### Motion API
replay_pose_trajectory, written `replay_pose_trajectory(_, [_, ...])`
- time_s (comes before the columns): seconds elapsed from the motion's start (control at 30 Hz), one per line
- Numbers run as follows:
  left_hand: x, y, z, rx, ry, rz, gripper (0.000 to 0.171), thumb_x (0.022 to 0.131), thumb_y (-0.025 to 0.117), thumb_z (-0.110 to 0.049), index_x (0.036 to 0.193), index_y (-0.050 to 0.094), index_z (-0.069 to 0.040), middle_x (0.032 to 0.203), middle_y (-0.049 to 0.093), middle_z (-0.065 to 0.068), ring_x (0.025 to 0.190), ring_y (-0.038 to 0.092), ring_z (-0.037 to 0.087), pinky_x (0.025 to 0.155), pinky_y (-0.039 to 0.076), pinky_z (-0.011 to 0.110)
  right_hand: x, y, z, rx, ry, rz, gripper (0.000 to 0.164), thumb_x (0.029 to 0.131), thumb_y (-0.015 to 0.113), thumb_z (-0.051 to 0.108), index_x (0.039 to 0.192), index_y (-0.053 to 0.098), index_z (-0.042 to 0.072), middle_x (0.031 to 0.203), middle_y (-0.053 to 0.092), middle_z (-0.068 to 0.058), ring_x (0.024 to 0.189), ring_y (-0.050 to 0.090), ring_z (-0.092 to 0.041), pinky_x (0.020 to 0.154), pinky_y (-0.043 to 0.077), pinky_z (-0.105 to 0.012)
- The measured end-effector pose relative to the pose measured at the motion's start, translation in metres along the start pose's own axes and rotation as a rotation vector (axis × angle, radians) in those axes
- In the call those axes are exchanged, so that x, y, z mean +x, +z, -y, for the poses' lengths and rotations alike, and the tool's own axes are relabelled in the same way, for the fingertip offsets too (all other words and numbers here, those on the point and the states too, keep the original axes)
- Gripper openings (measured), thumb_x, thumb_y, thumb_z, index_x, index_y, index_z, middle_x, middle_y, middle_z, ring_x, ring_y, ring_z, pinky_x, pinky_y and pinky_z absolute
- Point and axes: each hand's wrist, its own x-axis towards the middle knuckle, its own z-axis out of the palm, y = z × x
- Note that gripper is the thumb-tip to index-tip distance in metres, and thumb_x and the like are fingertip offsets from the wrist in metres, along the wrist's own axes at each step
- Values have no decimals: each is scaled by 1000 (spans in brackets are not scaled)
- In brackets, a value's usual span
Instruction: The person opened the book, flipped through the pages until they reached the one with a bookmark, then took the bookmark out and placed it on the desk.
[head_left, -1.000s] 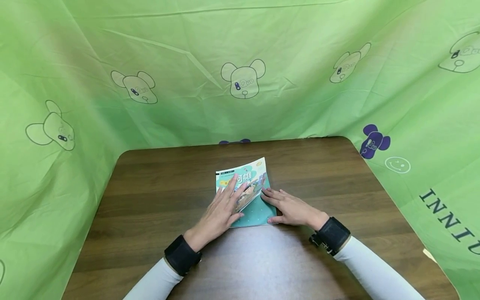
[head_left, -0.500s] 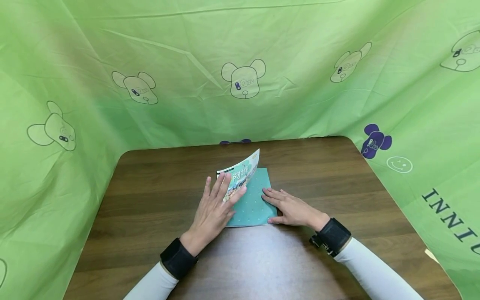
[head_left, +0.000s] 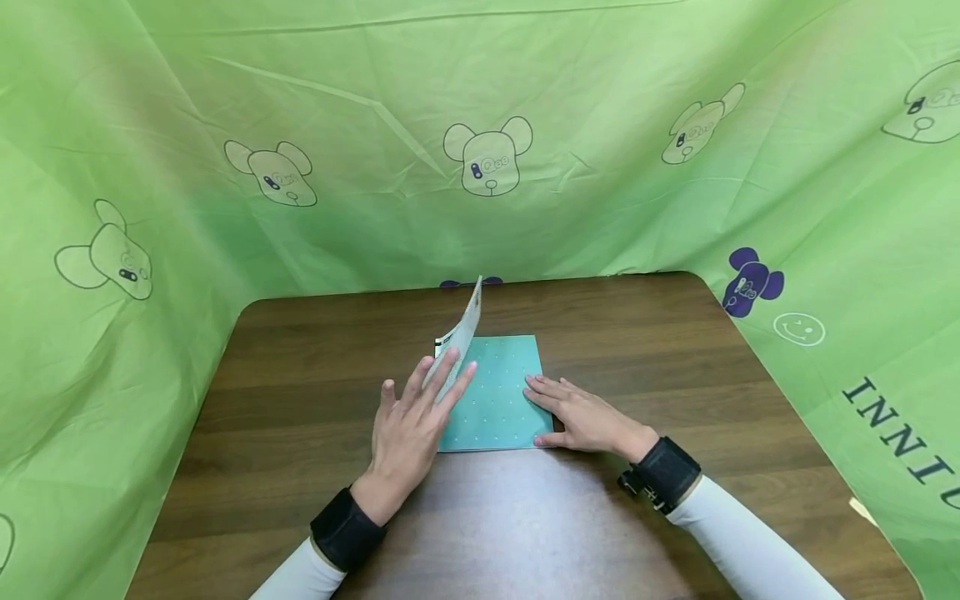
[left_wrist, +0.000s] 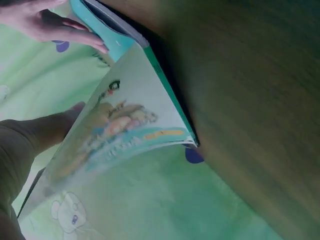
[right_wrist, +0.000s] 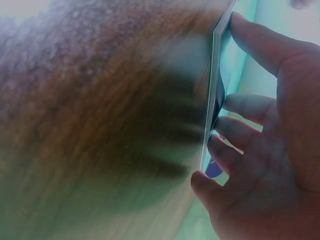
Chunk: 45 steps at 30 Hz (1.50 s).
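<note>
A thin book (head_left: 495, 408) lies on the table, showing a teal inner page with small white dots. Its illustrated front cover (head_left: 467, 321) stands nearly upright along the left side, bent back. My left hand (head_left: 405, 429), fingers extended and spread, is at that cover; in the left wrist view part of it is hidden behind the cover (left_wrist: 125, 115). On the page's right edge rests my right hand (head_left: 588, 417). The right wrist view has its thumb and fingers (right_wrist: 245, 105) along the book's edge (right_wrist: 212, 85).
The brown wooden table (head_left: 315, 358) has rounded far corners. A green cloth (head_left: 360, 200) printed with bear faces hangs behind it and at both sides. A small pale object (head_left: 862, 511) shows at the table's right edge.
The front cover has swung up and leftward from lying partly over the page, uncovering the teal page. My left hand has moved left with it. The right hand has stayed in place.
</note>
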Motion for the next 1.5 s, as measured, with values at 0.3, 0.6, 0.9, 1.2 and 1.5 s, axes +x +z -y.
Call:
replay_pose_trajectory(0.3, [-8, -7, 5, 57, -39, -33, 77, 78, 70, -8, 149, 47, -26, 158, 36, 7, 152, 3, 27, 114, -18, 50, 0, -2, 2, -1, 1, 2, 82, 89, 61, 53, 148, 42, -1, 157, 34, -19, 144, 31, -32, 112, 28, -56])
replay_pose_trajectory(0.6, [-19, -10, 16, 115, -158, 64, 83, 63, 84, -50, 138, 61, -22, 160, 30, 16, 146, 24, 32, 114, -17, 51, 0, -2, 2, 5, 8, 8, 83, 89, 61, 53, 149, 40, 0, 158, 33, -18, 145, 29, -31, 113, 27, -54])
replay_pose_trajectory(0.9, [-30, -15, 24, 68, -250, 184, 71, 70, 81, -42, 134, 64, -17, 160, 26, 20, 149, 17, 32, 115, -9, 53, 1, -1, 2, 19, 3, 2, 83, 88, 62, 52, 149, 40, 0, 158, 33, -19, 145, 29, -32, 113, 27, -55])
replay_pose_trajectory(1.2, [-42, -10, 29, -166, -270, 513, 63, 79, 76, -37, 136, 62, -14, 159, 27, 22, 151, 3, 33, 115, -4, 61, -1, -1, 2, 27, 4, 2, 83, 89, 62, 51, 150, 39, 0, 159, 31, -18, 146, 28, -31, 114, 26, -53])
replay_pose_trajectory(1.5, [-52, 1, 25, -248, -236, 636, 59, 87, 66, -40, 140, 59, -17, 156, 36, 20, 150, 12, 36, 115, 0, 61, -1, -1, 2, 27, -3, -8, 82, 89, 63, 50, 149, 40, 0, 158, 32, -18, 145, 29, -32, 113, 27, -54])
